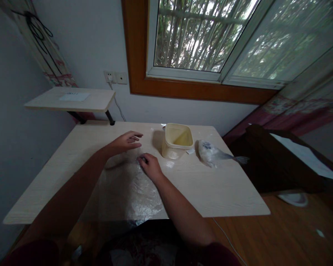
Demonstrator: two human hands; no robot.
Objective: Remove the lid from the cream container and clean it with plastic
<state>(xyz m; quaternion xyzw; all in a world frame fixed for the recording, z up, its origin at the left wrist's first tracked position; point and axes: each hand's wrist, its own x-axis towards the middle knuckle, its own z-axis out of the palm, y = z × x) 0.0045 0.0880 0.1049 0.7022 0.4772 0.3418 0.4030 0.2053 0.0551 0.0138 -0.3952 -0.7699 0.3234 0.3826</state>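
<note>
While our right hand [152,169] pinches clear plastic [144,195] between its fingers, apparently steadying it on the counter [211,195], our left hand [125,142] hovers nearby, fingers apart.

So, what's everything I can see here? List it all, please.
plastic film: 1, clear, near table edge
tub: 1, pale yellow, table back
filled plastic bag: 1, whitish, right of tub
table: 1, pale wood, centre
raised shelf: 1, pale, back left
paper: 1, white, on shelf
window: 1, white frame, back wall
socket plates: 2, white, left of window
cables: 2, white, socket and floor
curtains: 2, pale and reddish, both sides
black cord: 1, black, left curtain
sheet: 1, white, far right
floor: 1, brown, below
left hand: 1, bare, above table, grip unclear
right hand: 1, bare, pinching film
</note>
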